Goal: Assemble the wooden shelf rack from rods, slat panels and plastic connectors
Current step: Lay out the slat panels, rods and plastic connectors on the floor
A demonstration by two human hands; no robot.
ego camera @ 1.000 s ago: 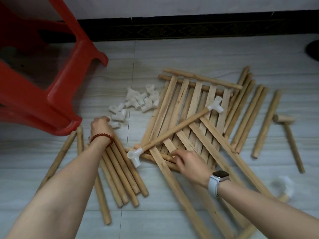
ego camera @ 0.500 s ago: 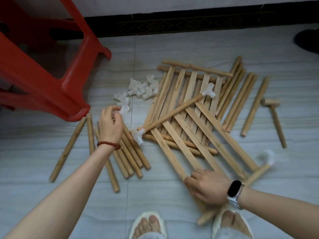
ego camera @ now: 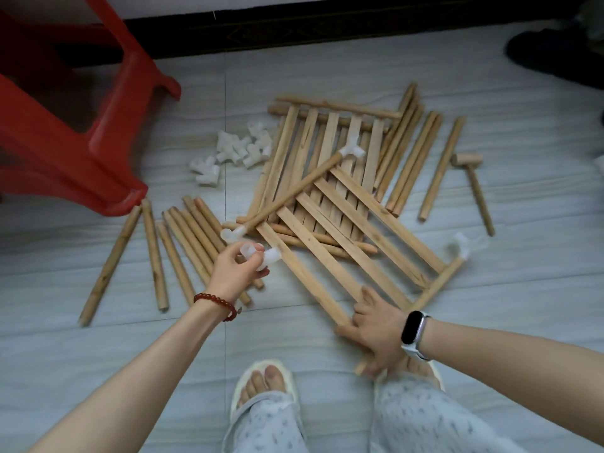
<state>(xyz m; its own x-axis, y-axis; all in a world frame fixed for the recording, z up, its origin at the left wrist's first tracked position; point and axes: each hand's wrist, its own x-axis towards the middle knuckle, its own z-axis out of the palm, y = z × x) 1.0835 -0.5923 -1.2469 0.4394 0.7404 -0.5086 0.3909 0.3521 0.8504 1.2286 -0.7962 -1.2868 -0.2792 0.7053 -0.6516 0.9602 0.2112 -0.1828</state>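
Left hand pinches a white plastic connector between thumb and curled fingertips, held just above the floor near the lower end of the loose slat panel. Right hand is curled round the near end of a wooden rod that runs along the panel's near edge; its far end already carries a connector. The panel lies askew on a second slat panel, with a capped rod lying diagonally on top. Loose rods sit left of the hand, more rods right of the panels, spare connectors near the red stool, and a wooden mallet far right. Step in hand, likely: seat the connector on the bare rod end. To do it well, hold the rod steady, line the socket up with the rod's axis, push straight, and turn the side sockets to match the far connector.
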